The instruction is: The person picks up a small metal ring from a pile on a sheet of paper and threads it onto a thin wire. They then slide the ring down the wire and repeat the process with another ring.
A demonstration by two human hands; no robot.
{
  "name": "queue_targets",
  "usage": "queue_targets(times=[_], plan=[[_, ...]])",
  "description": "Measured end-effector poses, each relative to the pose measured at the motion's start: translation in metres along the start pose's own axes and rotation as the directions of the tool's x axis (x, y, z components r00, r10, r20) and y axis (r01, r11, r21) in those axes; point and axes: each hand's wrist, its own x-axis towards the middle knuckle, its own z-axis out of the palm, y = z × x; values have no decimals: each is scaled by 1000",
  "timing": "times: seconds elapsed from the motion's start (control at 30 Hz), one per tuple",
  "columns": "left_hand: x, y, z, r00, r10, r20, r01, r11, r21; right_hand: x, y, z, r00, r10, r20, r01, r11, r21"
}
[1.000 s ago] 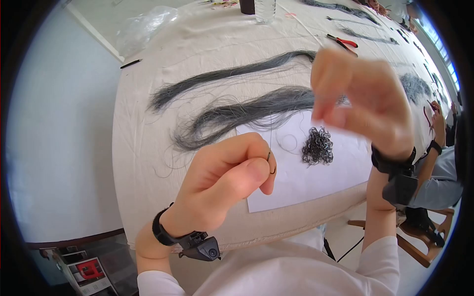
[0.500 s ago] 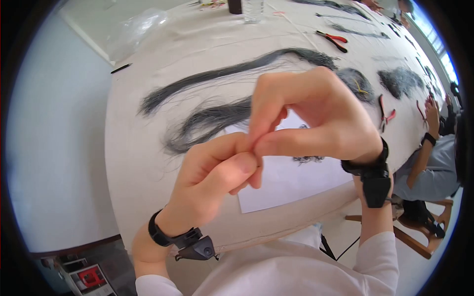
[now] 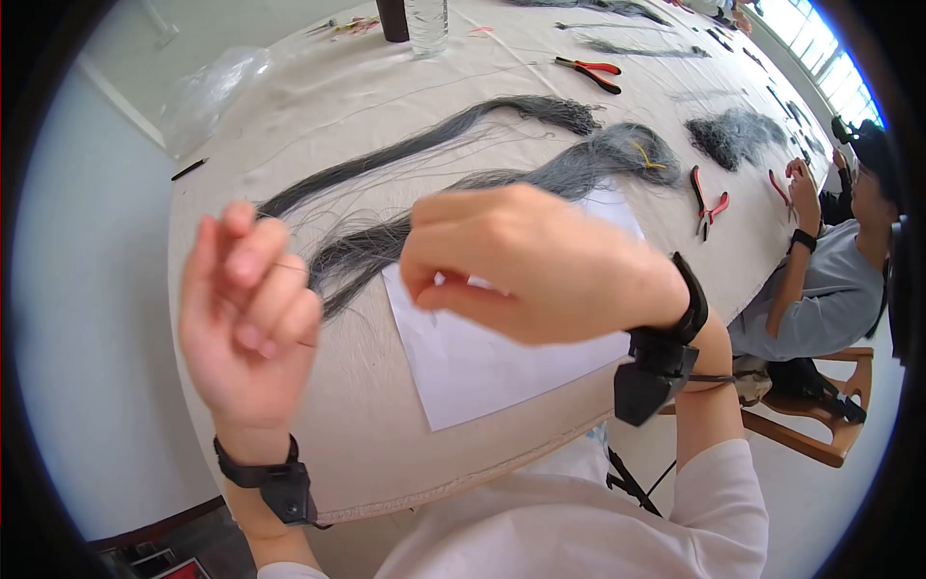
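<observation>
At the left, my left hand [image 3: 251, 318] is raised with its palm toward me and its fingers curled, with a thin dark strand across them. My right hand [image 3: 531, 261] is pinched closed above the white paper [image 3: 482, 362]; what its fingertips hold is blurred and too small to name. Behind my hands lies a bundle of dark grey fibres [image 3: 386, 154]. A second grey bundle [image 3: 569, 169], with a yellow tie [image 3: 648, 157] near its right end, passes partly behind my right hand.
Red and black pliers [image 3: 590, 72] lie near the back, other pliers [image 3: 709, 205] at the right. A clear bottle [image 3: 427, 27] stands beside a dark cup [image 3: 393, 19]. A black pen [image 3: 190, 169] lies at the left table edge. A tangled fibre clump [image 3: 738, 138] and a seated person [image 3: 830, 280] are at the right.
My hands were together at the fingertips and are now apart. The left has moved left and turned palm toward me; the right has moved slightly left. The view has shifted too.
</observation>
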Motion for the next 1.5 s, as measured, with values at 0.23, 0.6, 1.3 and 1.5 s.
queue_targets(times=[0.23,0.6,1.3,1.5], plan=[[10,38,-29,974,190,-123,-187,982,37,-5,60,-57,953,229,-198,-282,909,-307],[38,43,-160,830,271,-487,-255,962,99,-53,199,-89,867,18,-498,-468,373,-801],[34,37,-178,576,818,-9,34,-12,999,-74,110,-65,991,119,-53,-130,911,-391],[31,38,-183,592,806,29,46,-69,997,-98,86,-32,951,305,-40,-306,920,-245]])
